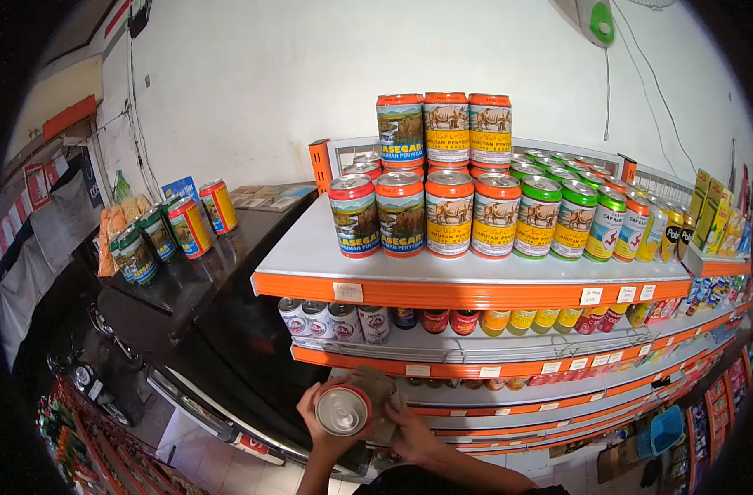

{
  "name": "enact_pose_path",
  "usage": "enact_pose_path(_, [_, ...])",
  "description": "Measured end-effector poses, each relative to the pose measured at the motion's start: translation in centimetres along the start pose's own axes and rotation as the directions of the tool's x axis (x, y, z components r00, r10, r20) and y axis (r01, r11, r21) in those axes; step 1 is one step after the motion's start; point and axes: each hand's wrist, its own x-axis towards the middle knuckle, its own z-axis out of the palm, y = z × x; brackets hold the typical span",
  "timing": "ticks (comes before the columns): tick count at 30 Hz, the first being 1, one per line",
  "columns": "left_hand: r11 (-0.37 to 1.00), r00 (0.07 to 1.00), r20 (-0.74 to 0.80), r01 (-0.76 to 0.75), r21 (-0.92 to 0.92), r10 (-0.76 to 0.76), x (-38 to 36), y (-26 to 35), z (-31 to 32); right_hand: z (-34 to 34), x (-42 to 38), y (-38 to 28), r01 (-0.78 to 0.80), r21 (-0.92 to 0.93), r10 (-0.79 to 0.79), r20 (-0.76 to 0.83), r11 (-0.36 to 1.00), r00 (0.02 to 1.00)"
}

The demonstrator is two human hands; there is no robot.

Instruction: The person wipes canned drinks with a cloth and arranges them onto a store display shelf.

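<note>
Several tiers of orange-edged shelving (475,290) fill the centre and right of the frame, w/ white price tags along the edges. A dark, glossy cabinet top (203,280) is seen at left centre, running from upper left toward the bottom. On the top shelf a front row of cans (449,213) is lined up, orange-lidded at the left, green-lidded (558,216) further right; three more cans (446,128) are stacked on them, approx. above the middle of the orange group. Yellow cartons (713,216) are set at the far right. On the 2nd shelf, silver cans (335,320) are seen at left, red and yellow ones to their right. A short line of cans (178,227) is stood on the cabinet top, upper left.

At bottom centre, a red can (342,410) w/ a silver lid is gripped by the left hand (327,433), fingers wrapped around its side, lid facing the camera. A brownish cloth (383,404) is clutched in the right hand (413,433), just beside the can and pressed to its right side.
</note>
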Motion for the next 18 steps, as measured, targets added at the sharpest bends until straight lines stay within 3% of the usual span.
enact_pose_path(2, [0.993, 0.997, 0.004, 0.074, 0.088, -0.075, -0.5, -0.3, -0.1, -1.1, -0.3, -1.0, -0.003, 0.014, 0.002, 0.044, 1.0, 0.999])
enact_pose_path(3, [0.981, 0.981, 0.041, 0.191, -0.023, -0.19, -0.8, -0.9, 0.1, -1.9, -0.8, -1.2, 0.108, -0.323, -0.104, 0.031, 0.94, 0.994])
enact_pose_path(4, [0.943, 0.95, 0.092, 0.31, -0.125, -0.3, -1.1, -1.2, 0.0, -2.6, -1.3, -1.4, 0.191, -0.619, -0.202, 0.054, 0.762, 0.978])
enact_pose_path(5, [0.939, 0.946, 0.091, 0.321, -0.126, -0.311, -1.2, -1.5, -0.3, -3.2, -2.0, -1.9, 0.18, -0.62, -0.196, 0.043, 0.763, 0.98])
enact_pose_path(7, [0.925, 0.997, -0.014, 0.077, 0.371, -0.077, 0.8, -0.5, -0.7, -0.6, -4.1, -4.0, 0.238, -0.543, -0.363, -0.135, 0.805, 0.922])
enact_pose_path(8, [0.929, 0.999, 0.012, 0.045, 0.368, -0.053, 2.0, 0.6, -0.6, 0.1, -4.7, -4.5, 0.527, -0.614, -0.619, 0.077, 0.588, 0.782])
enact_pose_path(9, [0.927, 0.998, 0.0, 0.057, 0.37, -0.062, 2.4, 0.7, -0.4, 2.0, -5.3, -5.2, 0.516, -0.619, -0.608, 0.077, 0.592, 0.79])
enact_pose_path(10, [0.92, 0.995, 0.089, 0.008, 0.392, -0.047, 2.6, 0.7, -0.3, 4.4, -6.0, -6.0, 0.607, -0.793, -0.648, 0.489, -0.051, 0.583])
enact_pose_path(11, [0.912, 0.983, 0.181, -0.044, 0.408, -0.033, 2.6, 0.7, -0.2, 5.8, -6.4, -6.3, 0.498, -0.553, -0.381, 0.829, -0.668, 0.408])
enact_pose_path(12, [0.877, 0.978, 0.206, -0.113, 0.466, 0.016, 2.8, 0.7, 0.2, 6.3, -6.6, -6.1, 0.501, -0.555, -0.379, 0.828, -0.665, 0.414])
enact_pose_path(14, [0.855, 0.969, 0.244, -0.147, 0.497, 0.025, 3.3, 2.3, 0.4, 6.9, -6.7, -5.6, 0.328, -0.446, -0.329, 0.875, -0.832, 0.355])
enact_pose_path(15, [0.831, 0.958, 0.283, -0.188, 0.523, 0.039, 3.9, 3.6, 0.4, 6.8, -6.3, -6.0, 0.331, -0.451, -0.33, 0.872, -0.829, 0.36])
enact_pose_path(16, [0.801, 0.935, 0.335, -0.11, 0.588, -0.117, 5.0, 5.7, 0.1, 6.4, -5.6, -6.9, 0.315, -0.574, -0.481, 0.814, -0.756, 0.327])
enact_pose_path(17, [0.798, 0.933, 0.336, -0.102, 0.593, -0.131, 5.4, 5.6, 0.1, 6.0, -5.4, -7.5, 0.304, -0.688, -0.622, 0.726, -0.659, 0.295])
enact_pose_path(18, [0.898, 0.963, 0.256, -0.034, 0.438, -0.088, 5.5, 5.2, -0.2, 5.7, -5.7, -7.8, 0.309, -0.697, -0.625, 0.717, -0.648, 0.308])
